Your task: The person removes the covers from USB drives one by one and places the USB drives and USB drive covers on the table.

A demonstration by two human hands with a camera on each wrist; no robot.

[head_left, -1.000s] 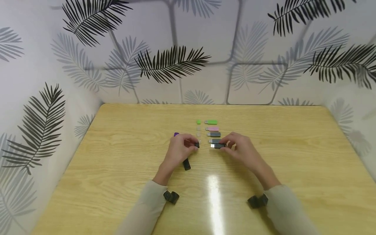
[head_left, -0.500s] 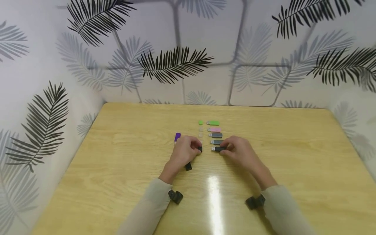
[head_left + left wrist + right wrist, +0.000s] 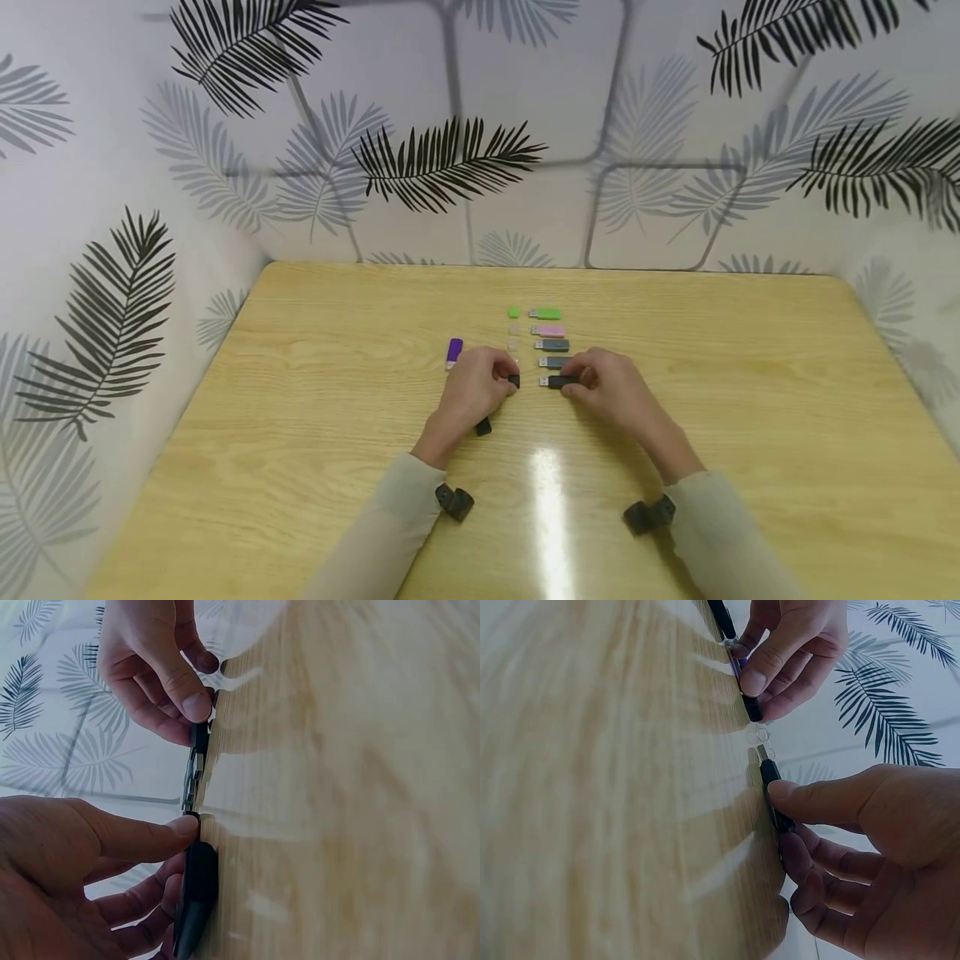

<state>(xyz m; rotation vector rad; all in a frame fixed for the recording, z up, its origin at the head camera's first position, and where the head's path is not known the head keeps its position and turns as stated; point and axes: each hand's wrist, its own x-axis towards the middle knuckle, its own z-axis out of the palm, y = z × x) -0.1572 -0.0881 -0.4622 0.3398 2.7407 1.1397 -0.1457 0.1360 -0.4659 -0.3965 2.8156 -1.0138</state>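
Note:
At the near end of two rows, my left hand (image 3: 472, 383) pinches a small black cap (image 3: 514, 381) between thumb and fingers. Across a short gap, my right hand (image 3: 611, 379) pinches a black USB flash drive (image 3: 556, 382), its metal plug pointing left towards the cap. Cap and drive are apart, both at the tabletop. In the right wrist view the thumb lies on the drive (image 3: 769, 774). Another black piece (image 3: 483, 427) lies partly hidden beneath my left hand; the left wrist view shows this long black piece (image 3: 198, 877) beside the fingers.
Beyond my right hand lie uncapped flash drives: green (image 3: 547, 314), pink (image 3: 551, 332), dark grey (image 3: 553, 345) and another grey one (image 3: 553, 362). Left of them are a green cap (image 3: 513, 312) and clear caps (image 3: 513, 344). A purple flash drive (image 3: 454, 350) lies beyond my left hand.
My right hand has brought the black drive slightly nearer, below the grey one, and straightened it. My left hand has shifted a little right and nearer with the black cap, uncovering more of the purple drive.

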